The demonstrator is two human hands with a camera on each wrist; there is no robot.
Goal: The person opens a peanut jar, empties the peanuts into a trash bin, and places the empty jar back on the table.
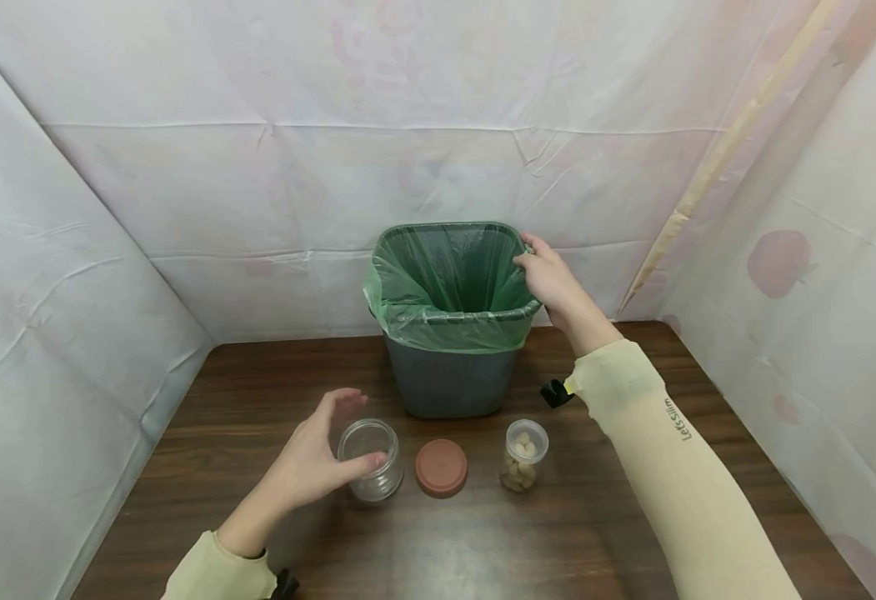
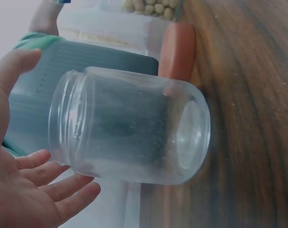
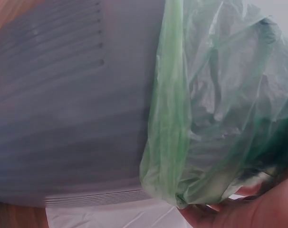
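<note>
A clear empty jar [image 1: 372, 477] stands lidless on the table, and my left hand [image 1: 322, 454] is spread around its mouth. In the left wrist view the thumb of the left hand [image 2: 25, 180] stands apart from the jar [image 2: 129, 126], with the fingers near its rim; whether they touch it I cannot tell. At the back, my right hand [image 1: 550, 279] grips the right rim of a grey trash bin [image 1: 448, 383] lined with a green bag [image 1: 445, 329]. The right wrist view shows the bag [image 3: 170, 118] folded over the bin's rim [image 3: 72, 118], with that hand at the lower right.
A round reddish-brown lid [image 1: 441, 468] lies between the jar and a small clear container [image 1: 523, 457] of pale, nut-like pieces. White sheets [image 1: 257, 192] hang behind and on both sides of the dark wooden table [image 1: 453, 550].
</note>
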